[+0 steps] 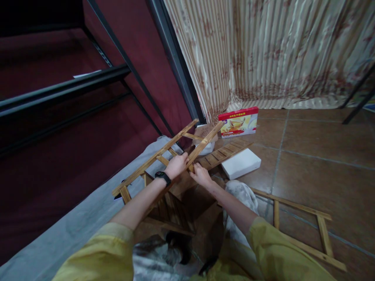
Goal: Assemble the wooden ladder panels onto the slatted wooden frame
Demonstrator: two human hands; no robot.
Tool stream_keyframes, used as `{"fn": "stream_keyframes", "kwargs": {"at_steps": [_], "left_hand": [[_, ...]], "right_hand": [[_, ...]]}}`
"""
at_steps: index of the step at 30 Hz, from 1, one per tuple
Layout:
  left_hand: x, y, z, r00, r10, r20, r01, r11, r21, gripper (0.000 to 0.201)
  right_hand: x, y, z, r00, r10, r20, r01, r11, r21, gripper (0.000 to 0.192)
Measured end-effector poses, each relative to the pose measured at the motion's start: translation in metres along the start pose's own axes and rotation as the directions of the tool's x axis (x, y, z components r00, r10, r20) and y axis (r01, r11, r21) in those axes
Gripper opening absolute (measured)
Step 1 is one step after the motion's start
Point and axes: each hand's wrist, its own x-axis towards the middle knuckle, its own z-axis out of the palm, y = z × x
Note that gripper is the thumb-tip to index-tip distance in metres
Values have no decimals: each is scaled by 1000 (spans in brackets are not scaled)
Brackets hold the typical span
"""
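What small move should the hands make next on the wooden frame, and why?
Probably keep the left hand steadying the ladder-like bamboo frame while the right hand works at the rail joint, since both hands meet there and the frame hangs tilted, unsupported.

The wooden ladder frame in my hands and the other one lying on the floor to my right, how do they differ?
The held frame is lifted and tilted, gripped by the left hand and right hand; the floor frame lies flat on the tiles, untouched. The held frame sits ahead, over a slatted panel; the floor frame is partly hidden by a yellow sleeve. Both are light wood rails joined by rungs.
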Motion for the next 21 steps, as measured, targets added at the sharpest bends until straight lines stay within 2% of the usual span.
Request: {"fn": "stream_keyframes", "kwargs": {"at_steps": [6,11,13,17,19,21], "left_hand": [[3,2,2,998,15,-66,-8,995,98,44],[7,1,-3,990,-134,-51,134,991,-17,55],[6,-1,-4,991,-111,-69,107,992,-66,49],[4,-5,-2,994,79,-72,-87,990,-108,25],[5,-7,0,995,79,-68,-86,990,-109,21],[8,-6,2,997,8,-83,-18,994,-112,22]], "right_hand": [[1,2,2,1000,10,-19,-11,999,-36,21],[1,4,4,1000,-6,-28,5,999,-36,22],[1,4,4,1000,-10,-29,9,1000,-27,22],[1,6,6,1000,-9,-9,9,1000,-27,21],[2,7,8,1000,-8,-8,8,1000,-29,20],[2,7,9,1000,-3,-17,3,1000,-29,20]]}}
